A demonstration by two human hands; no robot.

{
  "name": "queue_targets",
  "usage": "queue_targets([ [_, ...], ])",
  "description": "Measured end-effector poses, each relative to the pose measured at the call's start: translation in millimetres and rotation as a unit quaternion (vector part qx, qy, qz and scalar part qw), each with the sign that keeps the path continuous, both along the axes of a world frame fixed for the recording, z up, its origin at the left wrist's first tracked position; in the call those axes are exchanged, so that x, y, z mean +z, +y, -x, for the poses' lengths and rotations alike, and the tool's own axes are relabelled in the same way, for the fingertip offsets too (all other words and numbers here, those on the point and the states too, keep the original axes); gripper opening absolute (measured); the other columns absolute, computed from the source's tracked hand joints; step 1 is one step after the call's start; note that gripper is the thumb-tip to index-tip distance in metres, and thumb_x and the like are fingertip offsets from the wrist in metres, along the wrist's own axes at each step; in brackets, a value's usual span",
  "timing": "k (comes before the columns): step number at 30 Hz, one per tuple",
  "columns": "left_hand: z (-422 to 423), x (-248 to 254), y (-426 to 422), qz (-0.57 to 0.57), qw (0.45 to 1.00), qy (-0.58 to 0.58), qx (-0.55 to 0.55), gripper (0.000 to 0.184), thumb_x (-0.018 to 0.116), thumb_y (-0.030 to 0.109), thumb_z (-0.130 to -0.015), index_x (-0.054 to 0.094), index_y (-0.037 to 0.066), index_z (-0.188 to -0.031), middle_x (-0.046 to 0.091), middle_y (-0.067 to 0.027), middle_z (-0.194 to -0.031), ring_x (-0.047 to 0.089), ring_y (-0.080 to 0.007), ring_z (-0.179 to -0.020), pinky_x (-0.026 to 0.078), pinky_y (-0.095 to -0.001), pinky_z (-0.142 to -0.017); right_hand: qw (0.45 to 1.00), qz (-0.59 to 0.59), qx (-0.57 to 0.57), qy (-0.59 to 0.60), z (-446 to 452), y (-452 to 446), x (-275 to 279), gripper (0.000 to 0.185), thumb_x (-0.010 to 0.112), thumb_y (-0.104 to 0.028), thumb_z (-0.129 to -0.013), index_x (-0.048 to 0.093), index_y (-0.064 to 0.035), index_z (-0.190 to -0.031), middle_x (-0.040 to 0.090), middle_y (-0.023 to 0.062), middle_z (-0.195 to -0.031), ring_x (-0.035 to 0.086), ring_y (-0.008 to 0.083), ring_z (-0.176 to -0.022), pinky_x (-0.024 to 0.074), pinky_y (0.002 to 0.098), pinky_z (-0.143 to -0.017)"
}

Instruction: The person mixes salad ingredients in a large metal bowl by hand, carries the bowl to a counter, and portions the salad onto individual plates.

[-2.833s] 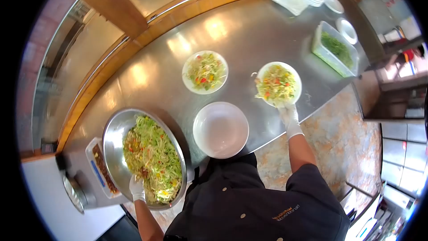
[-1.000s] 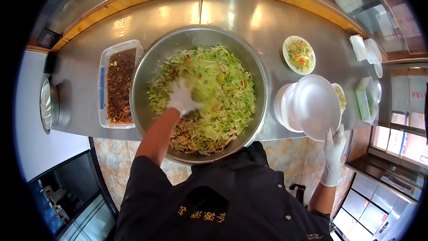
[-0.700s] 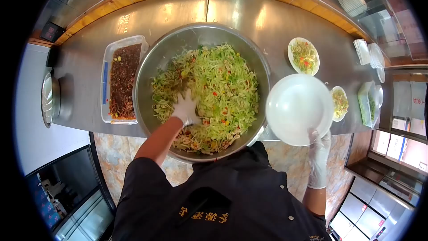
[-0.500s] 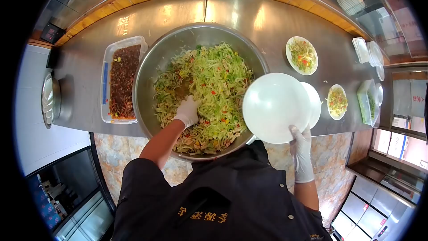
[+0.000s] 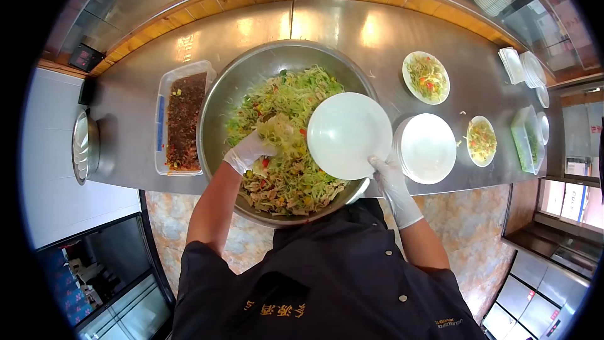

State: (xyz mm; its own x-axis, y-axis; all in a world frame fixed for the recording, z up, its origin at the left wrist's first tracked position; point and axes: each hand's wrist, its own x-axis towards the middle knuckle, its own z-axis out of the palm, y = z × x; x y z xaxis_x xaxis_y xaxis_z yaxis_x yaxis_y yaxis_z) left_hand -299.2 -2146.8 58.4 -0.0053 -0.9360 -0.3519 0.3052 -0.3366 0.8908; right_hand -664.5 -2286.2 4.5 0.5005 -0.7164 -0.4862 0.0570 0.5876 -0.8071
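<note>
A wide steel bowl [image 5: 286,50] holds a heap of shredded green vegetable salad [image 5: 283,94] with red and yellow bits. Inside it, my gloved left hand [image 5: 253,150] is closed around a clump of the shreds, lifted a little off the heap. My gloved right hand [image 5: 388,173] grips the lower right rim of a bare white plate [image 5: 349,135], thumb on top. That plate hangs over the bowl's right side and hides part of the salad. To its right stands a stack of white plates [image 5: 428,148].
Left of the bowl is a plastic tub of dark red-brown sauce [image 5: 185,113]. Two filled plates, an upper one [image 5: 426,77] and a lower one [image 5: 480,141], sit on the right. Beyond them are a clear bin of greens [image 5: 527,140] and more stacked dishes [image 5: 531,69].
My right hand has moved the plate left, farther over the bowl, uncovering the plate stack. My left hand has come up out of the salad with a clump.
</note>
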Motion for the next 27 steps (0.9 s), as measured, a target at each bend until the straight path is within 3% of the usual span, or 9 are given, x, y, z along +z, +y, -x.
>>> queue_targets([
  [5, 37.5, 51.4, -39.4, -0.087, 0.99, -0.089, -0.066, 0.075, 0.08, 0.012, -0.079, 0.052, 0.004, -0.148, 0.065, -0.0094, -0.136, 0.063, -0.0204, -0.118, 0.049, -0.0349, -0.106, 0.994, -0.062, 0.006, -0.091, -49.4, 19.2, -2.6, 0.05, 0.056, 0.003, -0.099, 0.046, -0.0039, -0.148, 0.064, 0.0113, -0.131, 0.07, 0.0207, -0.106, 0.0627, 0.0332, -0.085],
  [9, 62.1, 28.4, -61.4, 0.079, 0.849, -0.504, -0.14, 0.074, 0.079, 0.018, -0.083, 0.05, 0.004, -0.15, 0.066, -0.0118, -0.133, 0.064, -0.0209, -0.114, 0.05, -0.0325, -0.104, 0.985, -0.114, 0.051, -0.118, -62.8, 26.0, -5.2, 0.054, 0.053, 0.005, -0.099, 0.043, -0.0063, -0.151, 0.063, 0.0138, -0.136, 0.07, 0.0255, -0.112, 0.0651, 0.0419, -0.088],
  [11, 51.2, 29.8, -57.9, 0.153, 0.835, -0.521, -0.091, 0.071, 0.079, 0.02, -0.084, 0.053, 0.003, -0.147, 0.068, -0.0145, -0.125, 0.066, -0.0226, -0.107, 0.053, -0.0319, -0.097, 0.98, -0.116, 0.067, -0.146, -64.4, 27.3, -14.3, 0.056, 0.05, 0.006, -0.099, 0.041, -0.0062, -0.152, 0.062, 0.0147, -0.139, 0.068, 0.0285, -0.118, 0.0649, 0.0449, -0.09],
  [16, -16.7, 39.1, -17.2, -0.165, 0.86, -0.483, 0.002, 0.065, 0.08, 0.026, -0.084, 0.061, -0.003, -0.138, 0.072, -0.0187, -0.103, 0.069, -0.029, -0.091, 0.055, -0.037, -0.089, 0.978, -0.136, 0.036, -0.154, -52.7, 29.9, -9.9, 0.056, 0.05, 0.006, -0.098, 0.04, -0.0048, -0.152, 0.059, 0.0156, -0.143, 0.066, 0.0293, -0.122, 0.0636, 0.0456, -0.093],
  [18, -67.7, -43.6, 30.8, -0.254, 0.825, -0.502, -0.057, 0.099, 0.088, 0.041, -0.078, 0.042, 0.0, -0.155, 0.055, -0.0294, -0.145, 0.059, -0.0365, -0.131, 0.048, -0.0385, -0.11, 0.981, -0.123, 0.023, -0.149, -41.1, 30.6, -10.3, 0.057, 0.051, 0.005, -0.098, 0.039, -0.0049, -0.153, 0.058, 0.0156, -0.143, 0.065, 0.0291, -0.123, 0.0631, 0.0452, -0.094],
  [20, -69.2, -111.8, 67.7, -0.373, 0.769, -0.49, -0.171, 0.12, 0.092, 0.048, -0.071, 0.027, 0.006, -0.163, 0.035, -0.0331, -0.161, 0.042, -0.0415, -0.147, 0.037, -0.0423, -0.121, 0.985, -0.102, 0.016, -0.14, -25.0, 26.7, -9.4, 0.059, 0.052, 0.005, -0.098, 0.038, -0.0056, -0.154, 0.057, 0.0154, -0.144, 0.065, 0.0286, -0.123, 0.0627, 0.0444, -0.095],
  [22, -4.3, -86.2, 43.4, -0.342, 0.851, -0.381, -0.115, 0.131, 0.094, 0.051, -0.067, 0.02, 0.007, -0.165, 0.03, -0.0336, -0.162, 0.038, -0.0466, -0.148, 0.035, -0.0474, -0.122, 0.989, -0.103, -0.008, -0.106, -7.8, 23.9, -5.3, 0.061, 0.053, 0.005, -0.098, 0.036, -0.0064, -0.156, 0.059, 0.0147, -0.141, 0.066, 0.0275, -0.121, 0.063, 0.0426, -0.094],
  [24, 50.6, -87.8, 26.4, -0.268, 0.794, -0.509, -0.195, 0.131, 0.091, 0.06, -0.063, 0.022, 0.014, -0.165, 0.028, -0.0328, -0.163, 0.041, -0.0575, -0.14, 0.038, -0.0524, -0.119, 0.993, -0.083, -0.022, -0.084, 6.7, 20.9, -5.4, 0.061, 0.054, 0.005, -0.098, 0.036, -0.0057, -0.156, 0.059, 0.0145, -0.141, 0.066, 0.027, -0.121, 0.0639, 0.0413, -0.092],
  [27, 82.6, -81.2, 10.8, -0.255, 0.733, -0.594, -0.211, 0.114, 0.092, 0.044, -0.068, 0.033, 0.014, -0.161, 0.037, -0.0272, -0.159, 0.05, -0.0522, -0.134, 0.046, -0.0495, -0.112, 0.992, -0.082, -0.051, -0.084, 8.9, 19.2, 4.2, 0.06, 0.053, 0.005, -0.097, 0.036, -0.0033, -0.154, 0.058, 0.0162, -0.142, 0.068, 0.0283, -0.119, 0.0659, 0.041, -0.088],
])
